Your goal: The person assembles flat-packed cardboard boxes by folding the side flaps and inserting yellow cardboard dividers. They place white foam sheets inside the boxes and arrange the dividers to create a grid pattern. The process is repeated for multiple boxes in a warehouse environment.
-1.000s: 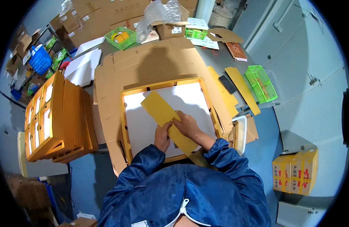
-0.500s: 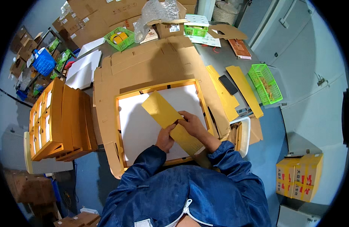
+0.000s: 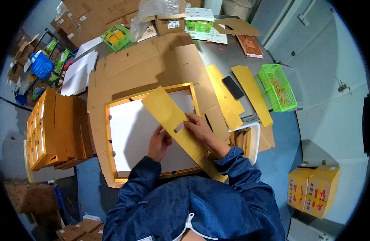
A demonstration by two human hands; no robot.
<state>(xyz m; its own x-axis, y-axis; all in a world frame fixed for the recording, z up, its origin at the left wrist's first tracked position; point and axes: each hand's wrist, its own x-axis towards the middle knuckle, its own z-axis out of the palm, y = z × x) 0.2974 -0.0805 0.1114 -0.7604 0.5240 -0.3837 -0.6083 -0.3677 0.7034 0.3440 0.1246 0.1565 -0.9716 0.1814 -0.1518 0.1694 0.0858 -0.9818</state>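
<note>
A long yellow board (image 3: 165, 110) with a small rectangular cut-out slants over a shallow yellow wooden frame (image 3: 108, 140) with a white inner panel (image 3: 126, 128). My right hand (image 3: 200, 129) grips the board's right edge beside the cut-out. At its left edge is my left hand (image 3: 159, 143), with fingers curled in; whether they pinch something small is hidden. The board's lower end reaches close to my jacket. Under the frame lies a flattened cardboard sheet (image 3: 128, 68).
Two more yellow boards (image 3: 221, 96) lie to the right, with a black phone (image 3: 232, 87) on one. Beyond are a green basket (image 3: 278, 86) of small wooden pieces and a white bin (image 3: 254, 140). Yellow drawer units (image 3: 58, 128) stand at the left.
My left hand has come off the board's middle and moved left to its edge. The cut-out now shows beside my right hand, which still grips the board. The whole view has shifted slightly.
</note>
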